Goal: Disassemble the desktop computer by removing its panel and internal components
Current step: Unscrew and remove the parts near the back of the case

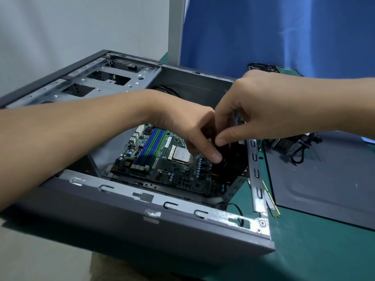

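Grip, left hand (188, 126): fingers and thumb curl round a black part (223, 159) inside the right end of the case.
Grip, right hand (253, 110): thumb and forefinger pinch the top of the same black part; fingertips of both hands nearly touch.
Black part: dark with orange bands, low in the case's right end; what it is cannot be told, as the hands cover most of it.
Case (142, 220): grey, lying on its side, open side up, on the green mat (304, 250).
Drive cage (97, 82): bare metal, far left inside the case, partly hidden by the left forearm.
Motherboard (162, 171): flat on the case floor; blue and green memory slots (151, 147) left of the square processor (181, 155).
Black cable (237, 209): loops over the case's near right corner.
Memory stick (272, 203): on the mat just beside the case's right wall.
Side panel (324, 189): grey, flat on the mat right of the case.
Loose board (288, 144): with a black cable, on the panel's far edge, under the right forearm.
Backdrop: blue curtain (284, 33) behind.
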